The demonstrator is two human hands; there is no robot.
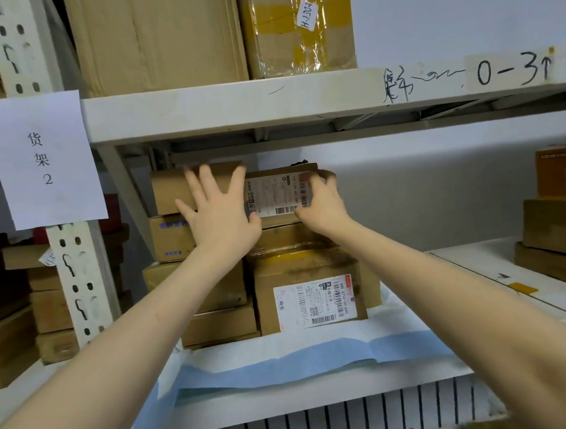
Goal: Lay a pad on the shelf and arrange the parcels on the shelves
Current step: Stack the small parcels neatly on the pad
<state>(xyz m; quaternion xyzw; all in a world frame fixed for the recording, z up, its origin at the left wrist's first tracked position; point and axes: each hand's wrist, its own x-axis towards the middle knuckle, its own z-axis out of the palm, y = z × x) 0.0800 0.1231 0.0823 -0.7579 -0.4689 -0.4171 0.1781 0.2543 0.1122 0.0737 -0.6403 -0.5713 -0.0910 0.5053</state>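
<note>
A blue and white pad [287,361] lies on the white shelf [325,402], its front edge hanging over. On it stand two stacks of brown cardboard parcels. My left hand [221,213] presses flat, fingers spread, against the top parcel of the left stack [170,190]. My right hand [321,204] grips the right side of the top labelled parcel [280,194] on the right stack, fingers curled round its edge. Below sits a large parcel with a white shipping label [313,300].
A shelf beam [264,99] marked "0-3" runs overhead, with big cartons [156,37] above it. A paper sign [44,160] hangs on the left upright. More parcels [563,224] are stacked at the right end of the shelf. Boxes fill the neighbouring rack on the left.
</note>
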